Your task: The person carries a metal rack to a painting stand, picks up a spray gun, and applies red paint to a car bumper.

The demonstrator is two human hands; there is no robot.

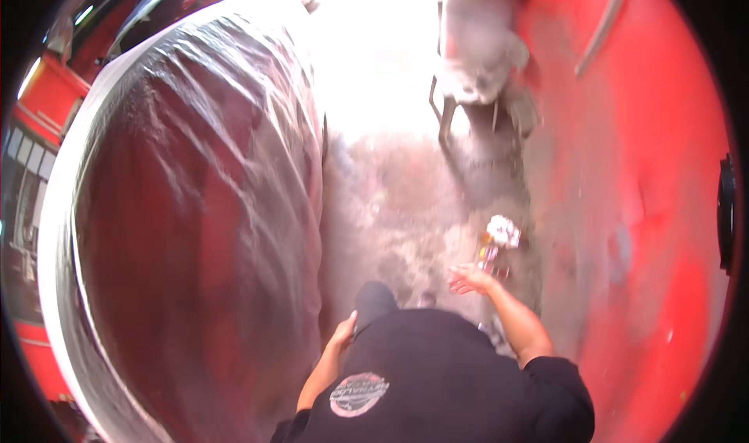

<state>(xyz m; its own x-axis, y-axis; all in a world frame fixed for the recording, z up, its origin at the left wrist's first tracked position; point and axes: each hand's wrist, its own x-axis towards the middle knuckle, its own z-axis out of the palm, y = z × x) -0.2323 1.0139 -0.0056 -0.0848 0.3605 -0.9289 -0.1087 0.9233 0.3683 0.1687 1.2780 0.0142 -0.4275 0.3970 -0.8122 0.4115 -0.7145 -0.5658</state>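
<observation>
My right hand point(469, 278) is out in front of me at lower middle, open, fingers apart, with nothing visible in it. Just beyond it on the floor, as seen from above, lie small items topped by a crumpled silvery-white bundle point(503, 232); their exact kind is unclear. My left hand point(344, 327) hangs low beside my dark-clothed leg; its fingers are too small and partly hidden to read. Close on my left, a large red body point(187, 256) is draped in clear plastic sheeting.
A scuffed red surface point(640, 178) runs along my right, with a hose-like strip point(602, 26) near its top. Ahead stands a metal-legged piece of furniture point(476, 69) with a pale, dirty top and a cardboard-coloured item above. The gritty floor point(390, 209) runs toward bright light.
</observation>
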